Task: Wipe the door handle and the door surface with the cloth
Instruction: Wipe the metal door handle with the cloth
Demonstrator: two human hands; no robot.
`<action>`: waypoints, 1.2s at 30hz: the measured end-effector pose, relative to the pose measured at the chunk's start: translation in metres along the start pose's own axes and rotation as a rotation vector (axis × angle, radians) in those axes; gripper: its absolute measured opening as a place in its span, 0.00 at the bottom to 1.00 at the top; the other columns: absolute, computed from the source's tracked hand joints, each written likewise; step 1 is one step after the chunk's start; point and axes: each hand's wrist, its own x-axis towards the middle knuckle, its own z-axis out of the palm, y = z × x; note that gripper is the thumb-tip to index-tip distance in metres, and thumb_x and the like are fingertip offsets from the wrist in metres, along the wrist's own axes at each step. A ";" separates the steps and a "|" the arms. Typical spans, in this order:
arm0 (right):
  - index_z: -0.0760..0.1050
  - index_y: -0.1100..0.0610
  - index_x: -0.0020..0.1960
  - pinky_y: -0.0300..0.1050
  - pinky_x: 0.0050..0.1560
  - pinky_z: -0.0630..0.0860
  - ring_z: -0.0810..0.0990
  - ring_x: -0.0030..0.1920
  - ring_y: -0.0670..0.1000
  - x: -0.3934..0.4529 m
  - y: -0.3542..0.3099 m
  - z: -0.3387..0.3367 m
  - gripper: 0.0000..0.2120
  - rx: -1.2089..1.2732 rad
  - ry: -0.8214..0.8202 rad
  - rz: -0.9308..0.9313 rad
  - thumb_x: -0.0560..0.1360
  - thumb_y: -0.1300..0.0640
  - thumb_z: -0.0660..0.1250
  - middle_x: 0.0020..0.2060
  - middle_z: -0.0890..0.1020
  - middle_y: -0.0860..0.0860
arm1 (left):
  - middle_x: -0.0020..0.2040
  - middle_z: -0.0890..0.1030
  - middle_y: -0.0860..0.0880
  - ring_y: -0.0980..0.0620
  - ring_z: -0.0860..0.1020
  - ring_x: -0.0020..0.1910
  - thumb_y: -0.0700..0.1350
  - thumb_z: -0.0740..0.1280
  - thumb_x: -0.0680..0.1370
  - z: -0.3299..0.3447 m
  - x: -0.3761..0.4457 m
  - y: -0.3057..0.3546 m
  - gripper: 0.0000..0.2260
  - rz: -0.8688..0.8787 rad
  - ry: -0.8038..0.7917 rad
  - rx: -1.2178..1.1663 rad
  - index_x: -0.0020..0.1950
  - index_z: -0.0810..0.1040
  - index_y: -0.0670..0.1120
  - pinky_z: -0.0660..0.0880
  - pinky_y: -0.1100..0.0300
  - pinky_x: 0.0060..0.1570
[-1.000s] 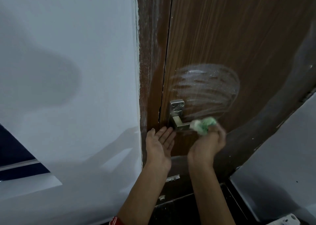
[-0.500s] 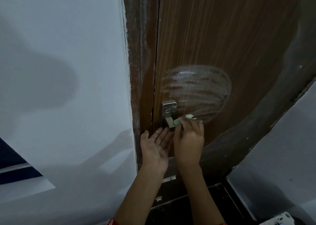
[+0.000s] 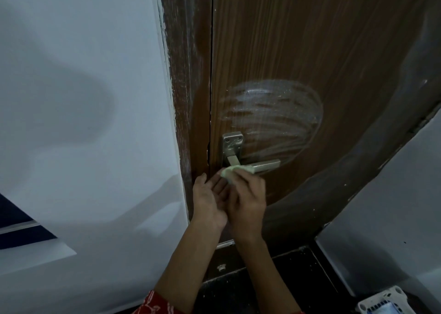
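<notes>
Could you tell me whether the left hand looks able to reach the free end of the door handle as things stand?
Probably not directly: the right hand and its cloth lie between the open left hand and the door handle end.

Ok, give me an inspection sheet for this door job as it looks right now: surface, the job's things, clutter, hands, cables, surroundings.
Surface: brown wooden door, with a rounded patch of whitish wipe streaks above the handle; the frame beside it is scuffed with white.
Job's things: metal lever handle on its backplate; the pale green cloth is pressed against the lever's inner end.
Clutter: nothing seen on the door.
Hands: right hand grips the cloth; left hand is open, palm up, just below the handle, holding nothing.
Cables: nothing seen.
Surroundings: white wall on the left, dark floor below, a white object partly in view at the bottom right corner.
</notes>
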 end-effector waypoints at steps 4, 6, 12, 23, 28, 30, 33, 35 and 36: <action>0.79 0.61 0.56 0.34 0.52 0.72 0.78 0.53 0.52 0.012 0.025 -0.019 0.10 -0.006 0.084 0.185 0.75 0.62 0.65 0.53 0.79 0.58 | 0.46 0.85 0.42 0.46 0.81 0.51 0.53 0.52 0.83 0.000 0.001 0.001 0.21 0.008 -0.015 0.027 0.55 0.79 0.41 0.75 0.54 0.49; 0.78 0.61 0.57 0.40 0.53 0.76 0.77 0.55 0.52 0.024 0.033 -0.024 0.11 0.045 0.212 0.416 0.75 0.65 0.65 0.55 0.78 0.57 | 0.48 0.85 0.42 0.46 0.82 0.51 0.53 0.52 0.83 -0.001 0.001 0.001 0.21 0.019 -0.022 0.024 0.55 0.79 0.41 0.75 0.55 0.51; 0.80 0.63 0.53 0.33 0.51 0.72 0.77 0.50 0.51 0.008 -0.006 -0.008 0.11 -0.028 -0.009 0.064 0.73 0.61 0.64 0.50 0.81 0.57 | 0.42 0.85 0.43 0.46 0.80 0.47 0.55 0.53 0.83 0.001 0.001 0.003 0.22 0.000 -0.018 0.039 0.51 0.80 0.41 0.75 0.53 0.46; 0.82 0.63 0.46 0.44 0.48 0.79 0.80 0.48 0.53 0.051 -0.021 0.009 0.09 0.009 -0.052 0.021 0.67 0.71 0.71 0.45 0.82 0.56 | 0.40 0.85 0.42 0.44 0.80 0.47 0.53 0.56 0.82 0.003 -0.007 0.005 0.20 -0.008 0.043 -0.008 0.48 0.81 0.41 0.74 0.52 0.47; 0.81 0.59 0.48 0.42 0.48 0.79 0.80 0.48 0.49 0.060 -0.018 0.008 0.08 0.096 0.067 0.201 0.72 0.67 0.68 0.47 0.82 0.53 | 0.37 0.85 0.43 0.47 0.81 0.41 0.52 0.55 0.82 0.003 -0.008 0.006 0.20 0.013 0.048 -0.010 0.49 0.80 0.40 0.74 0.55 0.40; 0.81 0.59 0.48 0.38 0.48 0.76 0.79 0.48 0.49 0.063 -0.023 0.009 0.07 0.086 0.072 0.182 0.72 0.68 0.68 0.46 0.81 0.53 | 0.38 0.85 0.43 0.47 0.81 0.40 0.52 0.55 0.82 0.001 -0.009 0.005 0.20 0.015 0.048 -0.004 0.49 0.80 0.40 0.75 0.55 0.39; 0.81 0.60 0.45 0.34 0.47 0.72 0.79 0.47 0.49 0.057 -0.018 0.005 0.08 -0.006 -0.120 0.053 0.69 0.70 0.69 0.45 0.81 0.53 | 0.36 0.84 0.43 0.47 0.80 0.39 0.52 0.55 0.83 0.001 -0.010 0.005 0.20 0.009 0.050 -0.011 0.48 0.80 0.40 0.74 0.56 0.39; 0.81 0.58 0.44 0.26 0.46 0.70 0.79 0.46 0.47 0.062 -0.014 0.000 0.08 0.002 -0.119 0.110 0.70 0.69 0.68 0.45 0.81 0.52 | 0.37 0.84 0.43 0.47 0.80 0.42 0.52 0.55 0.83 0.002 -0.010 0.007 0.20 0.007 0.055 -0.023 0.50 0.80 0.39 0.75 0.55 0.42; 0.81 0.58 0.45 0.25 0.45 0.70 0.79 0.45 0.46 0.066 -0.013 -0.001 0.09 0.020 -0.056 0.158 0.70 0.69 0.68 0.45 0.81 0.52 | 0.38 0.84 0.42 0.46 0.80 0.43 0.52 0.54 0.83 0.003 -0.011 0.007 0.20 0.007 0.052 -0.027 0.51 0.79 0.38 0.75 0.55 0.43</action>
